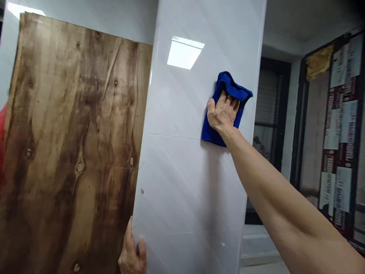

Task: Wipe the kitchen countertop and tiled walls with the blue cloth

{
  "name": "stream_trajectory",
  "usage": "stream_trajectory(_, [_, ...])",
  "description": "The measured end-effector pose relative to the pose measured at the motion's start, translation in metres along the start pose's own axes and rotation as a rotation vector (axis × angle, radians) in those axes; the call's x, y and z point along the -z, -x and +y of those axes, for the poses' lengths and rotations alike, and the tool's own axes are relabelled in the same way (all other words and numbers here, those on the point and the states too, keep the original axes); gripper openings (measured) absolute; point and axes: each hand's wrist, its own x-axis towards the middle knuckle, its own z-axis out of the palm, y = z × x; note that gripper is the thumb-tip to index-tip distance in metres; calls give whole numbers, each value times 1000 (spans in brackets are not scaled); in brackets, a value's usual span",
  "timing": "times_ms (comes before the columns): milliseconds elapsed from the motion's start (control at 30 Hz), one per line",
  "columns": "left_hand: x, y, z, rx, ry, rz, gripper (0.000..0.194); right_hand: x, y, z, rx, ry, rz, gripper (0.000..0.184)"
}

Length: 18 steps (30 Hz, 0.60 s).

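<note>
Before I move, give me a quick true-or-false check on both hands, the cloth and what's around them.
1. The right hand is flat on the blue cloth, against the white tiles. True.
2. The left hand holds a second cloth. False: it touches the tiles' lower left edge.
3. A wooden sheet shows left of the tiles. True.
4. The cloth is smooth all over. False: its top part is bunched.
5. The bright reflection is below the cloth. False: it is above and left.

The printed strips point(348, 121) are too blurred to read.
</note>
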Motion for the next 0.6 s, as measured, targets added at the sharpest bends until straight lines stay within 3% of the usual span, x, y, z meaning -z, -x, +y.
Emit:
stream_trajectory(100, [1, 0, 1, 1, 22, -10, 64, 5, 4, -49, -105, -56, 29, 73])
stream_trajectory(300, [4, 1, 0, -32, 49, -5, 66, 13, 38, -134, 203, -170, -23, 67])
stream_trajectory(600, [5, -1, 4, 22, 108, -69, 65, 39, 103, -177, 287, -278, -144, 61])
